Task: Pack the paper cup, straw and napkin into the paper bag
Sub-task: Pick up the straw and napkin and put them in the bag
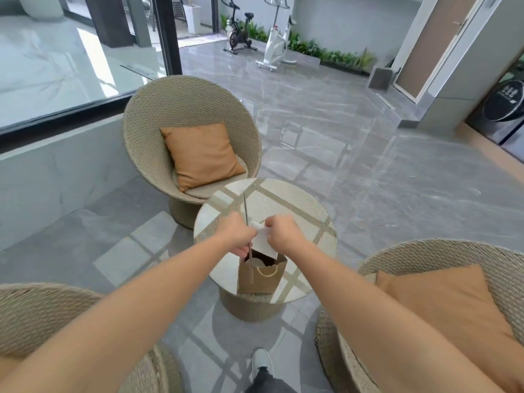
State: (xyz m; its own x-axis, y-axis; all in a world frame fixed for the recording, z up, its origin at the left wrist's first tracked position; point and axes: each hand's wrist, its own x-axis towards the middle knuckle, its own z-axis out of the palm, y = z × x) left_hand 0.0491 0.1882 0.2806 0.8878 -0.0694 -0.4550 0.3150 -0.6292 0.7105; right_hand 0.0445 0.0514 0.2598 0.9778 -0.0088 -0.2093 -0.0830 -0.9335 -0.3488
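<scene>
A brown paper bag (262, 276) stands open near the front edge of a small round table (306, 214). The white rim of the paper cup (257, 262) shows inside the bag. My left hand (237, 236) is closed around a thin metal straw (245, 207), which stands nearly upright with its lower end against the bag's front. My right hand (280, 232) pinches a white napkin (265, 243) that hangs down into the bag's mouth. Both hands hover just above the bag.
Three wicker chairs ring the table: one behind it (181, 109) with an orange cushion (202, 156), one at lower left (42, 316), one at lower right (453, 259) with a cushion. My shoe (262, 361) rests on the grey tiled floor.
</scene>
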